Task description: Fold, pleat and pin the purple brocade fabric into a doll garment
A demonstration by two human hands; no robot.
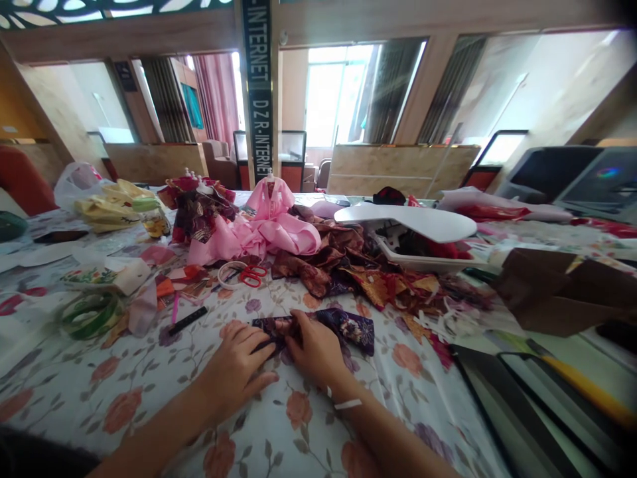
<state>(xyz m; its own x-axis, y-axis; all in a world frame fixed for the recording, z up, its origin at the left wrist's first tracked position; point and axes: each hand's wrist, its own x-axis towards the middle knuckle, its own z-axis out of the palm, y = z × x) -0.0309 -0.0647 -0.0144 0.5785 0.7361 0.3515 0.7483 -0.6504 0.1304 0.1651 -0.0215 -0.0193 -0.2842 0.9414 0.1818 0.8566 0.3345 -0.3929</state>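
A strip of dark purple patterned fabric (359,330) lies on the flowered tablecloth in front of me. My left hand (237,366) rests at the strip's left end, its fingers stretched out and the thumb apart. At the strip's middle, my right hand (316,346) has thumb and fingers bent in and pinched on the cloth. Part of the fabric is hidden under my fingers. Beyond the hands sit red-handled scissors (253,276) and a roll of green tape (92,315). A short black stick-like thing (188,320) lies to the left.
A doll-like form in a pink dress (271,199) stands at the back, beside dark red garments (199,212). Crumpled brown fabric (318,265) and scraps spread before it. A white tray (423,263), a brown bag (542,292) and dark-edged panels (502,398) are to the right.
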